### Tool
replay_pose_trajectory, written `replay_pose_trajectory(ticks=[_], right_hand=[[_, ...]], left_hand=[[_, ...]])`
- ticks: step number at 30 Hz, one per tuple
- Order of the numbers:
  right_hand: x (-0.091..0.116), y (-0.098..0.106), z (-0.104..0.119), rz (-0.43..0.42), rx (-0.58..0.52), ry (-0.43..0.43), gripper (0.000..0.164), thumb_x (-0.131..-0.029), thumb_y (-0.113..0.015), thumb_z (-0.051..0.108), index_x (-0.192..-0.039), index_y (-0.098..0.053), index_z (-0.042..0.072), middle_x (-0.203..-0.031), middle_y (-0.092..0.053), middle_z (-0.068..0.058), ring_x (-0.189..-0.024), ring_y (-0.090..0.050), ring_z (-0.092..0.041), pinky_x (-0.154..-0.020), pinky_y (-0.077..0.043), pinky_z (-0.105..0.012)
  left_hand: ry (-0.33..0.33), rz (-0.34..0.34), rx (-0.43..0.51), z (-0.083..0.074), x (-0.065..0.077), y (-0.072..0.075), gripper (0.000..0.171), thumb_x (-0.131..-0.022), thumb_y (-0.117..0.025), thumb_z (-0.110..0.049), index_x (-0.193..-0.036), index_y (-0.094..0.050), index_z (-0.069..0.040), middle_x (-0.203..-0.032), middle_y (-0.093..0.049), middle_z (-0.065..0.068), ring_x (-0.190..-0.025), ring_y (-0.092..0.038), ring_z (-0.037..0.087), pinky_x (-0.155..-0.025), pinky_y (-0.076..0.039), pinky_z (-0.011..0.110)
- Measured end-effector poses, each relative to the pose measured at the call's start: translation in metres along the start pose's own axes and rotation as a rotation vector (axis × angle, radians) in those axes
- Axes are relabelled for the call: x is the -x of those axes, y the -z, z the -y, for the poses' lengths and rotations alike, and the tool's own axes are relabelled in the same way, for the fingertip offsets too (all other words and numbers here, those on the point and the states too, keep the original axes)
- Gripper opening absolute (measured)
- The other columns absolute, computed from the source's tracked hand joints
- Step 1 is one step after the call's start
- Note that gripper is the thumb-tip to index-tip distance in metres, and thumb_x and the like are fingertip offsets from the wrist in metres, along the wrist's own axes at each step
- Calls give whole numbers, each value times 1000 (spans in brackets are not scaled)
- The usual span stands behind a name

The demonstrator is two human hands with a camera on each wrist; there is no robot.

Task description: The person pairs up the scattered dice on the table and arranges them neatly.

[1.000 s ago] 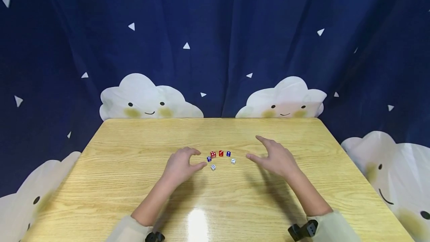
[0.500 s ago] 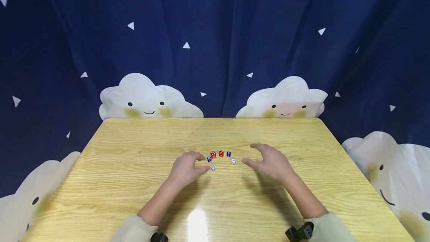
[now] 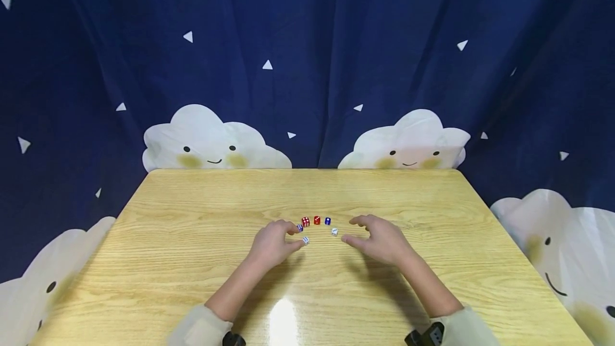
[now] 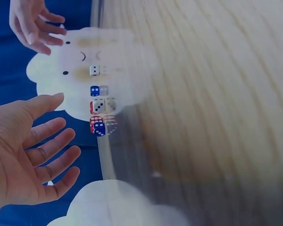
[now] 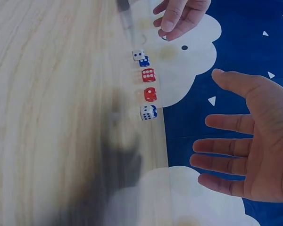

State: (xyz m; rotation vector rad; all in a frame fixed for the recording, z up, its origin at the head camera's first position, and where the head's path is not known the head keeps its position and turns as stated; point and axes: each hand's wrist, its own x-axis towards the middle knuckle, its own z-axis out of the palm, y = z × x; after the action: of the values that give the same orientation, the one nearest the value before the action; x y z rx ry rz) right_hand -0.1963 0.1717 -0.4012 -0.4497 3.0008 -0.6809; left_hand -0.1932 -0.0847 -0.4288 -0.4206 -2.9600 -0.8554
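Two red, two blue and two white dice form an arc on the wooden table. My left hand [image 3: 276, 243] hovers beside the arc's left end, its thumb tip right at the left white die [image 3: 306, 240] and its forefinger by the left blue die [image 3: 300, 227]. Between them and the middle lies the left red die [image 3: 306, 221]. Just right of the right white die [image 3: 334, 232] is my right hand [image 3: 379, 238], thumb and fingers apart. The right red die [image 3: 317, 220] and right blue die [image 3: 328, 221] sit at the back. Both palms, seen in the wrist views, hold nothing.
The light wooden table [image 3: 192, 196] ends at a far edge behind the dice. Beyond it hangs a dark blue curtain [image 3: 298, 25] with white triangles and smiling clouds. Each wrist carries a black device [image 3: 425, 335] near the cuff.
Both hands have moved inward and slightly nearer the body, the left to the right and the right to the left, closing on the dice. The dice stay where they were.
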Motion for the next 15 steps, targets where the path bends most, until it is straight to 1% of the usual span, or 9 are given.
replay_pose_trajectory(ticks=[6, 11, 15], right_hand=[[1, -8, 0, 20, -13, 30, 48, -83, -62, 51, -117, -64, 16, -114, -66, -8, -95, -64, -25, -76, -51, -41], [0, -14, 1, 27, -13, 61, 44, -83, -64, 47, -113, -66, 15, -109, -68, -7, -92, -64, -23, -75, -51, -39], [-2, -18, 3, 33, -25, 81, 40, -83, -66, 43, -111, -67, 15, -107, -68, -6, -91, -64, -22, -75, -50, -38]], left_hand=[[16, 0, 19, 1, 0, -4, 32, -80, -72, -34, -102, -70, -11, -97, -70, 6, -90, -64, 24, -75, -51, 40], [48, 23, 39, 3, -2, -8, 31, -80, -71, -34, -101, -70, -11, -96, -69, 5, -87, -63, 22, -72, -50, 38], [65, 34, 36, 4, -4, -11, 31, -80, -71, -34, -101, -70, -11, -96, -68, 5, -86, -63, 21, -71, -50, 36]])
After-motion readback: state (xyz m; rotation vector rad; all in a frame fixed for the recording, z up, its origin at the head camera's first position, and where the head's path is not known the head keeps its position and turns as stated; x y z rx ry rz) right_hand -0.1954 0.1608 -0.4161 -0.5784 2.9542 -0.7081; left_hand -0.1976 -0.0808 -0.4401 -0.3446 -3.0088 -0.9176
